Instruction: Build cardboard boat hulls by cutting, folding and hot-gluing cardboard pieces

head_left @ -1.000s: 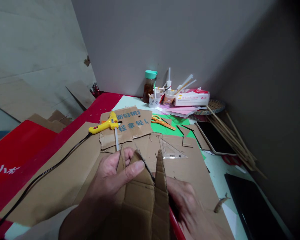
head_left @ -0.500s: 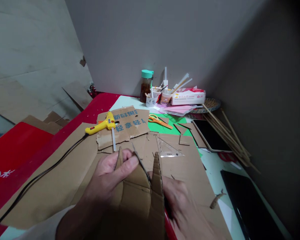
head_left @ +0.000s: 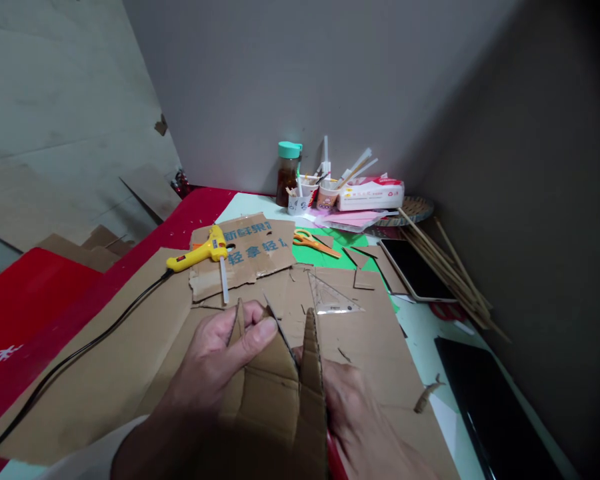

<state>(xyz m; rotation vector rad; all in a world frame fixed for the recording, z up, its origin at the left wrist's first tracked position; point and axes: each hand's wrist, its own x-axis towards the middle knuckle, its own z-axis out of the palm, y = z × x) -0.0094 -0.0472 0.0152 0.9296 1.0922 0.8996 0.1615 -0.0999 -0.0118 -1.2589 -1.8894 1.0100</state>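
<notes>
My left hand (head_left: 230, 347) grips a brown piece of cardboard (head_left: 270, 390), its thumb lying on top near the cut edge. A narrow strip of this cardboard stands up on the right of a slit. My right hand (head_left: 353, 400) is closed around the red handle (head_left: 335, 460) of a pair of scissors, partly hidden behind the strip. One thin metal scissor blade (head_left: 276, 315) shows in the slit, pointing up and left, close to my left thumb. The other blade is hidden by the cardboard.
A yellow glue gun (head_left: 200, 250) with a black cord rests on printed cardboard (head_left: 255, 257). Beyond are orange scissors (head_left: 317, 245), a clear set square (head_left: 333, 297), cups (head_left: 327, 195) and a bottle (head_left: 287, 177). Wooden sticks (head_left: 445, 273) and a tablet (head_left: 416, 270) lie right.
The view has shifted slightly, moving the background a little to the left. Both hands keep their hold, and the scissors and cardboard look nearly the same.
</notes>
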